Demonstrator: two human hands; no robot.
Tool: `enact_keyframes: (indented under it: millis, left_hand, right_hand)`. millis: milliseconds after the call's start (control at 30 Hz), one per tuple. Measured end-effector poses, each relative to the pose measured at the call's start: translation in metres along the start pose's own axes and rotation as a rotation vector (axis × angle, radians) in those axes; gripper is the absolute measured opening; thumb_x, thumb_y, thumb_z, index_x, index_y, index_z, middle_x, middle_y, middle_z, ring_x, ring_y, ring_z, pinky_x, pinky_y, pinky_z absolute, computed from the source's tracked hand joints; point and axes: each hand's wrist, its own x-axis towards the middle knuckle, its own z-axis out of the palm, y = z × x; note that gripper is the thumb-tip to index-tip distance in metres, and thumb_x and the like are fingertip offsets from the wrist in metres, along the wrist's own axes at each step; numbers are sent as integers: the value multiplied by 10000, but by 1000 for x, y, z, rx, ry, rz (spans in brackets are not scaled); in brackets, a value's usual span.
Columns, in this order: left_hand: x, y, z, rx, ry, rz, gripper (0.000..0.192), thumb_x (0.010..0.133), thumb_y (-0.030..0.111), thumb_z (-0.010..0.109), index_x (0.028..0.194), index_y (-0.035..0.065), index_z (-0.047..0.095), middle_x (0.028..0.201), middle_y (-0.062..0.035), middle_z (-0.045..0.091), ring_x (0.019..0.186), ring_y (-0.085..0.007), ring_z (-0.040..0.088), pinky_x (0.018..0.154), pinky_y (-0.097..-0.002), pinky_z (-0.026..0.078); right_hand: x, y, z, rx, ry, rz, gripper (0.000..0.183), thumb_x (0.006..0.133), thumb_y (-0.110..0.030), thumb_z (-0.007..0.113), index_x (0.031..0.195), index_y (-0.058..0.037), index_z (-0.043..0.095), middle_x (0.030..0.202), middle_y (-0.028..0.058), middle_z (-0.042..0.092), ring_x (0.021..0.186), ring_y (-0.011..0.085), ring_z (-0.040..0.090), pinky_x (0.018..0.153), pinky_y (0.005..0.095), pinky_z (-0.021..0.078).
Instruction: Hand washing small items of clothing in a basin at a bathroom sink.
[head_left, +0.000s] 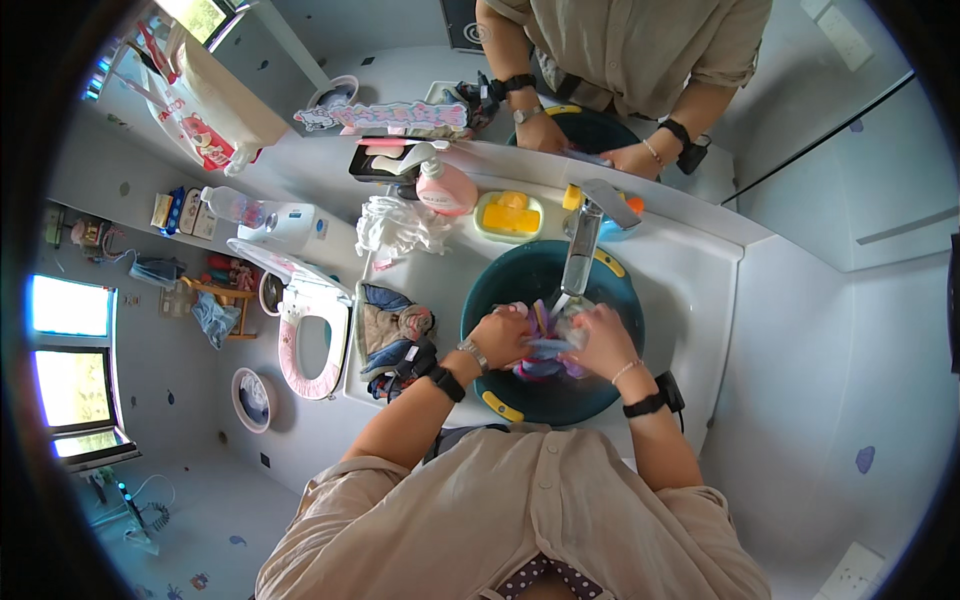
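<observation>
Both my hands are down in a dark teal plastic basin (484, 300) with yellow handles, set in the white sink. My left hand (501, 337) is closed on a purple and blue wet cloth (547, 349) that also shows some pink. On the other side my right hand (604, 341) grips the same cloth, its fingers bent over the edge. Water runs from the chrome faucet (581, 259) onto the cloth between my hands. The fingertips are partly hidden by the cloth and slightly blurred.
Behind the basin stand a yellow soap bar (511, 219) in a dish and a pink pump bottle (448, 189). White cloth (397, 229) is bunched at the left. Folded clothes (394, 326) lie on the counter's left side, near the toilet (311, 352). A mirror (420, 64) rises behind.
</observation>
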Motion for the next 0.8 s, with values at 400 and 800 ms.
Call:
enact_keyframes:
  millis: [400,800]
  left_hand:
    - [-32,37,-8,226,-155,-70,445,794,490,633,1135,210,581,1264,-64,477,1162,-316,472,948,-490,404]
    - [37,25,44,309,-520,-389,988,679,572,689,1477,195,245,1525,-204,187,1399,-461,118,1063,-701,46]
  right_hand:
    - [-60,2,10,-51,-115,61,691,667,-388,788,1271,-178,525,1222,126,490,1094,367,492,866,461,454]
    - [6,-2,68,-362,-478,232,847,582,-390,836,1334,-329,449,1507,104,167,1322,555,147,962,713,313]
